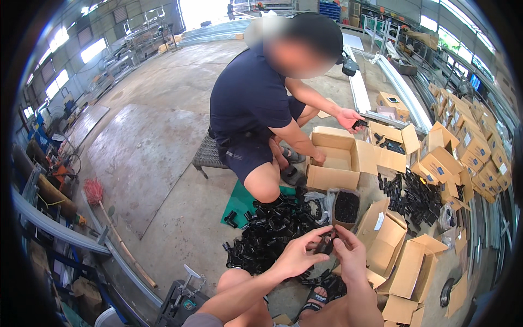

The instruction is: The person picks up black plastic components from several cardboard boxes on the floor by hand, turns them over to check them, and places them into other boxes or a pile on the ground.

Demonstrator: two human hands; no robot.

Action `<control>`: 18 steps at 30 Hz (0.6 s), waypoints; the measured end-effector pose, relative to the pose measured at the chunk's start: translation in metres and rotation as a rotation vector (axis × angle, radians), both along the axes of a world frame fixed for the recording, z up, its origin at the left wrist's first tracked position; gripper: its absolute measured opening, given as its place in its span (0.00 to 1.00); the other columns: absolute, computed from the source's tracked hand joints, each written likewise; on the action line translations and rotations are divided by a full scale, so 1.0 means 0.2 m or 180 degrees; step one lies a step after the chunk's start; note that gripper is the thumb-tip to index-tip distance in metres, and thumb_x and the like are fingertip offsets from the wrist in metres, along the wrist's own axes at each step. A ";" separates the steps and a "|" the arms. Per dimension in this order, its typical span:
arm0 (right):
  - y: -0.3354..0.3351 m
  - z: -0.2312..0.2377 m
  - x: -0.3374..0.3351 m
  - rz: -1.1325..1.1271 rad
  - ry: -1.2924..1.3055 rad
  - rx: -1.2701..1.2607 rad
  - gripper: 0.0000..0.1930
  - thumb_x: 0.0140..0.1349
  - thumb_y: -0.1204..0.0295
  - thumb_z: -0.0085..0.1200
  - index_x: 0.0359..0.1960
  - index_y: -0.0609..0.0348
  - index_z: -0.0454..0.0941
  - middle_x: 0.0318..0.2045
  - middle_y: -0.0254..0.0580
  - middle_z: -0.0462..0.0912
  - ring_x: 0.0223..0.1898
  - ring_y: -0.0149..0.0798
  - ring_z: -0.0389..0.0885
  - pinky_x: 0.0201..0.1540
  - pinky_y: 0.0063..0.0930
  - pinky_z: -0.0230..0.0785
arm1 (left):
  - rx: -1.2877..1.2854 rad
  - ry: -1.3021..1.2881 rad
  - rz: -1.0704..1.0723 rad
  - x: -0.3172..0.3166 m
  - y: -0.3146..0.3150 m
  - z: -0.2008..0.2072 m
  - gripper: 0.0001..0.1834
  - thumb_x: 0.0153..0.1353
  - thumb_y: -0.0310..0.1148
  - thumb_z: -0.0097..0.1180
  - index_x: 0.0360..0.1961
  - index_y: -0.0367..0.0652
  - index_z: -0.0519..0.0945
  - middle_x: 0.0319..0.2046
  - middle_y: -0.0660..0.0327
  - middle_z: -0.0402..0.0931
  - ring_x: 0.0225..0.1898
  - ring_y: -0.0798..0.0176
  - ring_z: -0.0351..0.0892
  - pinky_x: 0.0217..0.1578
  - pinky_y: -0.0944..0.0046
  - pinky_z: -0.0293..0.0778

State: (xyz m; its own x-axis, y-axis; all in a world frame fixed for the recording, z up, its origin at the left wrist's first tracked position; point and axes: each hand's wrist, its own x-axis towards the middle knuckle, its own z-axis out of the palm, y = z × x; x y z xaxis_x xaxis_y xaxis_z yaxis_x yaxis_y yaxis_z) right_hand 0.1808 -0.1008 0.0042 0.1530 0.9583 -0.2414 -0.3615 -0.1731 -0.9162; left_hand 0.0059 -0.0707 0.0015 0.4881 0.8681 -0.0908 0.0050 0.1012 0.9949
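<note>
Between my two hands is a small black part (325,245), its exact kind unclear. Fingers of my left hand (297,255) close round it from the left. My right hand (351,255) pinches it from the other side, thumb and fingertips near its top. Just beyond and left of my hands spreads a heap of black fittings (267,234), partly on a green sheet (235,200). A bag of small black pieces (346,207) stands beyond my right hand. Right of that hand is an open cardboard box (381,240).
A co-worker (250,92) sits on a woven stool (207,154), one hand in a cardboard box (333,180), the other holding a black part. Another black pile (411,199) and stacked cartons (468,136) lie right. A broom (122,240) and metal rail (60,231) are left.
</note>
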 end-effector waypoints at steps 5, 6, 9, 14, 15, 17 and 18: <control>-0.01 -0.02 -0.02 -0.0059 -0.0430 0.0339 0.23 0.64 0.76 0.61 0.61 0.66 0.74 0.50 0.43 0.82 0.48 0.32 0.81 0.54 0.26 0.73 | 0.0044 -0.0038 -0.0107 0.02 -0.01 -0.03 0.42 0.54 0.25 0.70 0.70 0.54 0.66 0.51 0.54 0.79 0.52 0.59 0.80 0.52 0.58 0.78; -0.02 -0.03 -0.02 -0.0075 -0.0446 0.0352 0.22 0.65 0.76 0.61 0.61 0.66 0.74 0.49 0.43 0.82 0.48 0.32 0.81 0.55 0.26 0.72 | 0.0006 -0.0154 -0.0100 0.02 -0.01 -0.03 0.42 0.54 0.25 0.70 0.70 0.54 0.66 0.51 0.54 0.79 0.52 0.59 0.80 0.52 0.59 0.78; -0.02 0.00 0.01 -0.0139 -0.0470 0.0382 0.21 0.65 0.77 0.60 0.59 0.66 0.75 0.49 0.42 0.82 0.48 0.32 0.81 0.55 0.26 0.72 | -0.0013 -0.0313 -0.0116 0.05 -0.02 -0.01 0.42 0.54 0.24 0.70 0.70 0.53 0.66 0.50 0.53 0.79 0.52 0.60 0.80 0.52 0.60 0.78; -0.01 -0.03 -0.02 0.0002 -0.0678 0.0330 0.19 0.64 0.78 0.60 0.58 0.64 0.77 0.47 0.40 0.83 0.48 0.30 0.80 0.53 0.25 0.72 | -0.0096 -0.0333 -0.0079 0.00 -0.02 0.00 0.43 0.52 0.18 0.69 0.69 0.48 0.67 0.46 0.60 0.76 0.47 0.68 0.78 0.51 0.65 0.77; 0.00 -0.04 -0.02 0.0007 -0.0674 0.0323 0.19 0.64 0.77 0.61 0.57 0.64 0.77 0.47 0.40 0.83 0.48 0.30 0.80 0.52 0.25 0.73 | -0.0143 -0.0270 -0.0085 0.00 -0.02 -0.01 0.43 0.52 0.16 0.69 0.69 0.47 0.66 0.46 0.59 0.76 0.47 0.68 0.78 0.50 0.66 0.78; -0.01 -0.01 0.01 -0.0017 -0.0568 0.0414 0.20 0.64 0.75 0.62 0.57 0.64 0.77 0.47 0.40 0.83 0.47 0.31 0.80 0.52 0.26 0.73 | -0.0107 -0.0301 -0.0153 0.03 0.00 0.05 0.43 0.51 0.14 0.68 0.69 0.46 0.66 0.50 0.57 0.76 0.48 0.67 0.80 0.47 0.65 0.81; -0.02 0.00 0.03 0.0006 -0.0510 0.0425 0.20 0.64 0.75 0.62 0.57 0.64 0.78 0.47 0.41 0.83 0.47 0.31 0.80 0.52 0.26 0.73 | -0.0171 -0.0393 -0.0173 0.04 0.00 0.05 0.43 0.52 0.20 0.71 0.69 0.49 0.67 0.50 0.56 0.78 0.48 0.69 0.79 0.46 0.65 0.80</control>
State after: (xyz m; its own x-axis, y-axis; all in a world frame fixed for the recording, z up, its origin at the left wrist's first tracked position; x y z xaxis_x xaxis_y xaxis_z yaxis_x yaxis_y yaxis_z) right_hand 0.1868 -0.1043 0.0044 0.1774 0.9805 -0.0848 -0.2092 -0.0467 -0.9768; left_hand 0.0136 -0.0708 0.0113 0.5447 0.8355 -0.0727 -0.1100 0.1572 0.9814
